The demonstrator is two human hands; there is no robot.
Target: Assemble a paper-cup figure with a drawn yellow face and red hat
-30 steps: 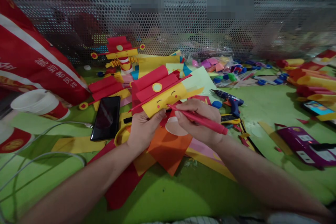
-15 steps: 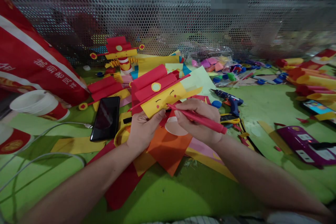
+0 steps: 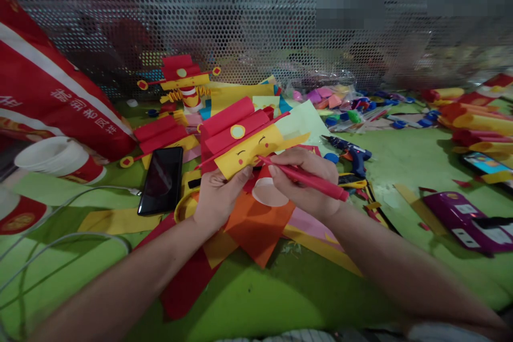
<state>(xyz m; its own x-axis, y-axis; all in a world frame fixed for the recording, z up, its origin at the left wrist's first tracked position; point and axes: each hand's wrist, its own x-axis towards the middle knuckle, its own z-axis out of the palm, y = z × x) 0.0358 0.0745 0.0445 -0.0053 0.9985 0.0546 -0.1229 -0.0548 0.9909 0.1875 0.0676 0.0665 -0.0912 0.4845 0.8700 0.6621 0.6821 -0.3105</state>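
My left hand (image 3: 222, 195) pinches the lower edge of a paper figure's head (image 3: 228, 157), a yellow curved face with a folded red hat and a pale round badge. Closed eyes, red cheek dots and a small mark at the mouth are drawn on the face. A red marker (image 3: 310, 179) is gripped in my right hand (image 3: 306, 181), its tip at the mouth area of the face. Beneath the head, between my hands, lies a paper cup (image 3: 269, 192) with its pale opening toward me, on orange paper (image 3: 256, 230).
A black phone (image 3: 161, 181) with a cable and stacked paper cups (image 3: 60, 160) are on the left. A finished-looking paper figure (image 3: 186, 83) stands behind. To the right lie a blue glue gun (image 3: 352, 155) and a purple power strip (image 3: 467, 222). A perforated metal screen (image 3: 256, 21) rises behind.
The marker and my right hand have shifted slightly right, and more of the mouth mark shows. My left hand holds the paper head in nearly the same place.
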